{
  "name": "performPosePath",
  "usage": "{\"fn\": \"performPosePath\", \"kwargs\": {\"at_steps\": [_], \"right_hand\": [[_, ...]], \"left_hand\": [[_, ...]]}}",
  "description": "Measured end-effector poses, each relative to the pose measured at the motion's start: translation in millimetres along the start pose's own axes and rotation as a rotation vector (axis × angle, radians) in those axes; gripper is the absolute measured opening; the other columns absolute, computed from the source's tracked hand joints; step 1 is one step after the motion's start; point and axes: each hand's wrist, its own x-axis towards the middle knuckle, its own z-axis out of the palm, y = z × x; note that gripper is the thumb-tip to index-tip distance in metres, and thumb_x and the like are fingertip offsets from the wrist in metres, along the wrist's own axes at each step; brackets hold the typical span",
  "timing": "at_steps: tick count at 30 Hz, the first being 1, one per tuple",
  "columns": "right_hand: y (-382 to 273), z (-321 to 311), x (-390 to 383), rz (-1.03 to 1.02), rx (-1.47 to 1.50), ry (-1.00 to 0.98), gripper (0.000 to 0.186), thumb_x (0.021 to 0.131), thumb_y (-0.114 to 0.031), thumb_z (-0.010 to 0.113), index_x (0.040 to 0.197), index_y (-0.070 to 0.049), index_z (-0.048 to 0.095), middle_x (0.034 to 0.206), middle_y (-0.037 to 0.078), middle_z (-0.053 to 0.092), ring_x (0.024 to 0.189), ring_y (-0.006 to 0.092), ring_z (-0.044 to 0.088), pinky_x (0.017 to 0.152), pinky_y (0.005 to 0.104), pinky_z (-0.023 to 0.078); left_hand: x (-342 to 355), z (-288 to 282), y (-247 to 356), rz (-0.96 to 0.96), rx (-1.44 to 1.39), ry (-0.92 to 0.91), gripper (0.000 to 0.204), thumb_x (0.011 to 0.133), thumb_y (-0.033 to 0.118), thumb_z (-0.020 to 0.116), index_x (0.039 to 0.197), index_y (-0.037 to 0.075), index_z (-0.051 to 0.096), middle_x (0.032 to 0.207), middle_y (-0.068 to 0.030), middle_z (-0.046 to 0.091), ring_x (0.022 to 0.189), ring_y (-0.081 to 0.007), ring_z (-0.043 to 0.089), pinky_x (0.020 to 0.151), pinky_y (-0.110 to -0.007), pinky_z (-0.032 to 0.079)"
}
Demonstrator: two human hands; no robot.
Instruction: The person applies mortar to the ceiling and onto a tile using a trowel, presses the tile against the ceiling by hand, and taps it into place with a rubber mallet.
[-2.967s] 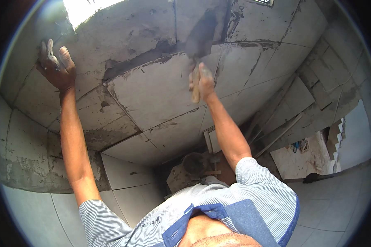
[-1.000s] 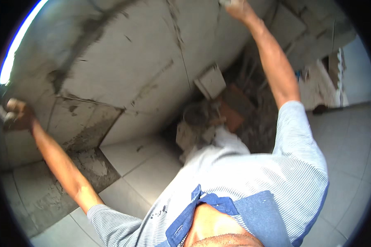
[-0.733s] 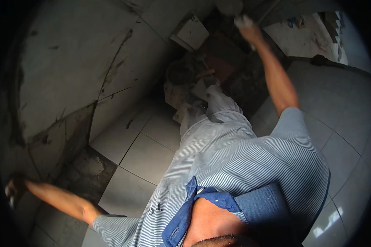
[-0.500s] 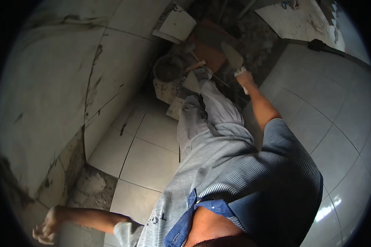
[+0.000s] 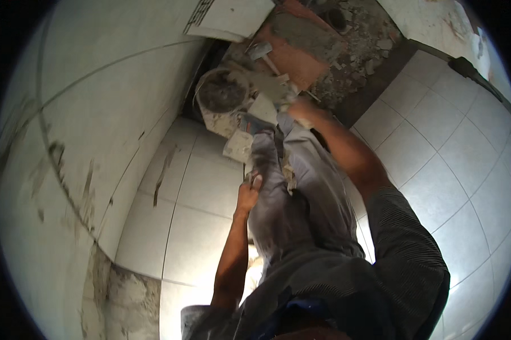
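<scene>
My right hand (image 5: 302, 111), blurred by motion, is closed on the handle of a trowel, just beyond my right leg. The trowel's grey blade (image 5: 268, 86) points left toward a round bucket (image 5: 224, 96) with a dark, rough mix inside. My left hand (image 5: 250, 191) lies beside my left lower leg, thumb apart from the other fingers; no tool shows in it. Past the bucket, a pale flat-headed tool (image 5: 261, 51) rests near an orange board (image 5: 292, 62) smeared with grey mortar. Pieces of cut tile (image 5: 239, 146) lie by my feet.
A tiled wall (image 5: 85, 113) rises on the left. Broken rubble (image 5: 363, 68) covers the ground at the far right of the board. A white tile (image 5: 233, 20) leans at the back. Light floor tiles (image 5: 431, 147) extend right, with a dark long-handled tool (image 5: 465, 68) at the edge.
My right hand has brought the trowel left and nearer, from over the rubble to beside the bucket. My left hand has swung in from the lower left to my leg.
</scene>
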Motion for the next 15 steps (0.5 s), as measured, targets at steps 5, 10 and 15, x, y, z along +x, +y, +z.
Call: {"fn": "performPosePath", "kwargs": {"at_steps": [5, 10, 15], "right_hand": [[-51, 79, 75, -0.174, -0.784, -0.328, 0.028, 0.085, -0.024, 0.055, 0.096, -0.001, 0.066, 0.097, 0.021, 0.061, 0.082, 0.0359, 0.058, 0.07, 0.0474, 0.046], [-56, 108, 116, -0.09, -0.662, -0.383, 0.023, 0.088, -0.018, 0.052, 0.095, -0.002, 0.067, 0.096, 0.018, 0.061, 0.082, 0.036, 0.058, 0.07, 0.0463, 0.048], [7, 82, 162, -0.4, -0.843, -0.243, 0.021, 0.086, -0.01, 0.052, 0.102, -0.005, 0.064, 0.09, 0.013, 0.062, 0.084, 0.0306, 0.06, 0.073, 0.0429, 0.049]], "left_hand": [[30, -5, -15, -0.02, -0.12, 0.076, 0.039, 0.096, 0.03, 0.048, 0.121, 0.001, 0.051, 0.117, -0.0161, 0.059, 0.112, -0.0254, 0.054, 0.095, -0.034, 0.04], [74, -19, -20, -0.042, -0.146, 0.06, 0.045, 0.097, 0.034, 0.045, 0.123, -0.003, 0.049, 0.112, -0.0131, 0.059, 0.104, -0.0203, 0.055, 0.09, -0.032, 0.042], [153, -45, 8, 0.065, -0.296, 0.166, 0.046, 0.096, 0.034, 0.047, 0.121, -0.004, 0.051, 0.11, -0.0126, 0.061, 0.1, -0.0162, 0.057, 0.087, -0.028, 0.043]]}}
